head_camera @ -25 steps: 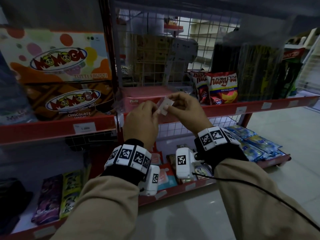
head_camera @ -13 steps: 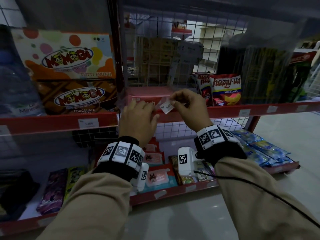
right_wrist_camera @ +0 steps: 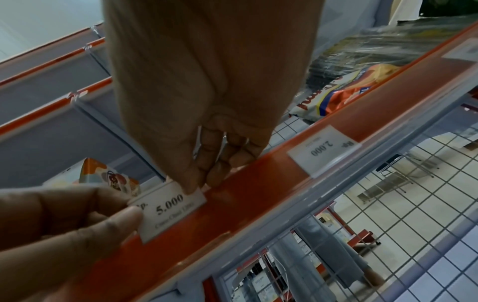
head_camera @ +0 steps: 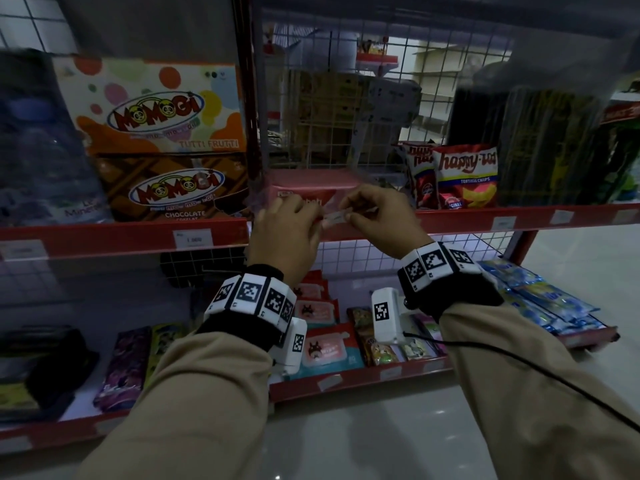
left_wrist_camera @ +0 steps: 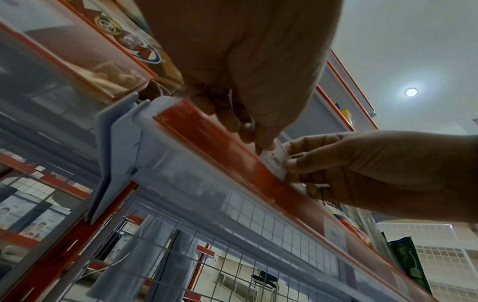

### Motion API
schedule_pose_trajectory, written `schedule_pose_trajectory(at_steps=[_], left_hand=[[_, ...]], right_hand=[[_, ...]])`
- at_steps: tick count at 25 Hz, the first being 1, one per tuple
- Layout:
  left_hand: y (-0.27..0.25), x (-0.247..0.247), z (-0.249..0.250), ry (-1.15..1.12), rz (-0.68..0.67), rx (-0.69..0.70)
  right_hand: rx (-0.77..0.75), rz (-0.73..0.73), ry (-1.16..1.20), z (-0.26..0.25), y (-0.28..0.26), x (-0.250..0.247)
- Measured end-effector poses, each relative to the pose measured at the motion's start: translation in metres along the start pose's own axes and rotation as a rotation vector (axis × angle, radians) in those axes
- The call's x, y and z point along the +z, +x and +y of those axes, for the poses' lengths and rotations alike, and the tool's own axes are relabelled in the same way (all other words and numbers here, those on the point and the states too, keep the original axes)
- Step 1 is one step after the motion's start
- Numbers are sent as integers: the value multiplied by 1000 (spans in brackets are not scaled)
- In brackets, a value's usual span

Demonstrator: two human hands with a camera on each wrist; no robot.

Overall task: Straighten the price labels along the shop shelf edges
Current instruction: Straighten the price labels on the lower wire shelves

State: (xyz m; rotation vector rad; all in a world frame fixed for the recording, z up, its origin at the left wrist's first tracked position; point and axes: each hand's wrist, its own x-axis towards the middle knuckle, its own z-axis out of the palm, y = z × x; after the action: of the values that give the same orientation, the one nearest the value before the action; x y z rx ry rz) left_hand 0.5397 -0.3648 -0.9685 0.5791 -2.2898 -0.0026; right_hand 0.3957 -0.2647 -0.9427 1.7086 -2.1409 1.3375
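Along red metal shelf edge (head_camera: 450,221), head view: dim shop, pale tiled floor, wire-grid backing, Momogi cartons, chip bags. Left hand (head_camera: 285,233) and right hand (head_camera: 377,216) meet at small white paper price label (head_camera: 335,216).

Left wrist view: left fingers curled, tips pressing label (left_wrist_camera: 274,161) top against edge strip (left_wrist_camera: 227,155).

Right wrist view: right thumb and fingertips pinch "5.000" label (right_wrist_camera: 169,210) top corner; left thumb (right_wrist_camera: 113,221) holds its other end. Second white label "2.000" (right_wrist_camera: 323,149) seated in strip farther along.
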Motion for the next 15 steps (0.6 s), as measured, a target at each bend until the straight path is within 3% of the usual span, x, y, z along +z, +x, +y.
schedule_pose_trajectory(at_steps=[7,15], left_hand=[[2,1,-1,72,-45,0],[0,-3,-2,110,-51,59]], right_hand=[[-66,-20,-290,2,-10,0],[-68,-80,-335,1,-13,-4]])
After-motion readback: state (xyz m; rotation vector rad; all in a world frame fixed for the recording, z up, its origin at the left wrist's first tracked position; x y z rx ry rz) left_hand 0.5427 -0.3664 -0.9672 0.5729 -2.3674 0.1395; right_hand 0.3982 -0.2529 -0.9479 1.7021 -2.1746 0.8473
